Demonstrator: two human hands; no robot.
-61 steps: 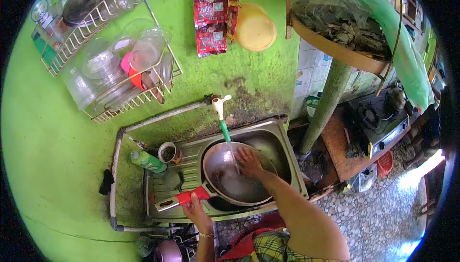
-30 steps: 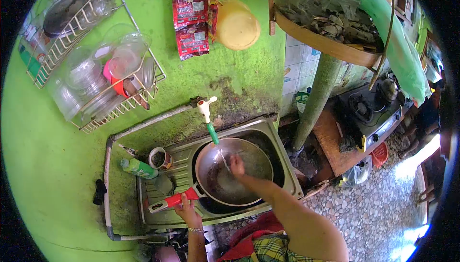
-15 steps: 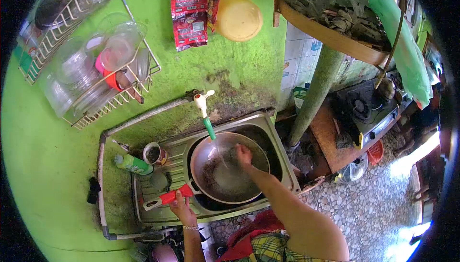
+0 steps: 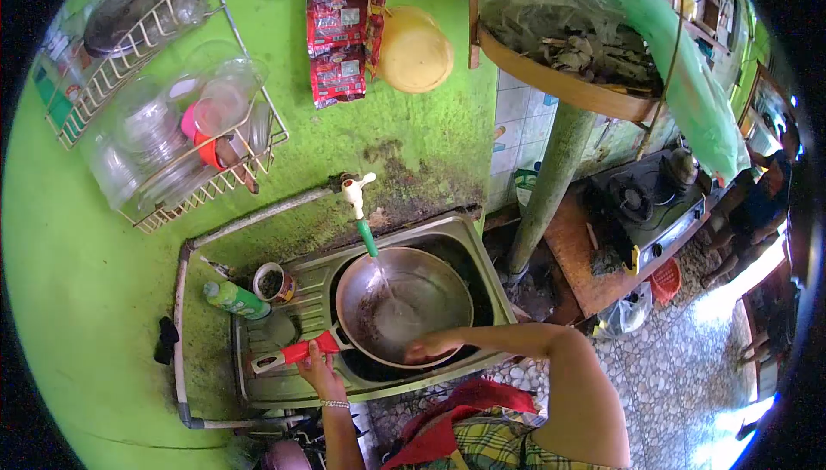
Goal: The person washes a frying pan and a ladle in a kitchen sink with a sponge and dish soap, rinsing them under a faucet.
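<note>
A large, deep frying pan [image 4: 447, 296] rests in the sink basin with cloudy water in its bottom. My left hand [image 4: 320, 372] is wrapped round the pan's red and white handle [image 4: 301, 351], which reaches out over the drainboard. Inside the pan, my right hand [image 4: 426, 347] presses with curled fingers against the wall near the rim closest to me; whatever it may hold is hidden. From a white tap [image 4: 354, 195] with a green hose end [image 4: 367, 238], a stream of water runs into the pan.
A steel sink [image 4: 482, 276] surrounds the pan. A green bottle [image 4: 237, 300] and a can [image 4: 274, 282] stand left on it. A dish rack [image 4: 202, 169] hangs on the wall. Rightward are a round tray [image 4: 568, 83], a pole [image 4: 551, 186] and a gas stove [image 4: 658, 212]. A person [image 4: 757, 203] is at far right.
My right hand has moved from the pan's far right side to its near rim, the elbow swinging outward. My left hand keeps hold of the handle. The view has shifted slightly.
</note>
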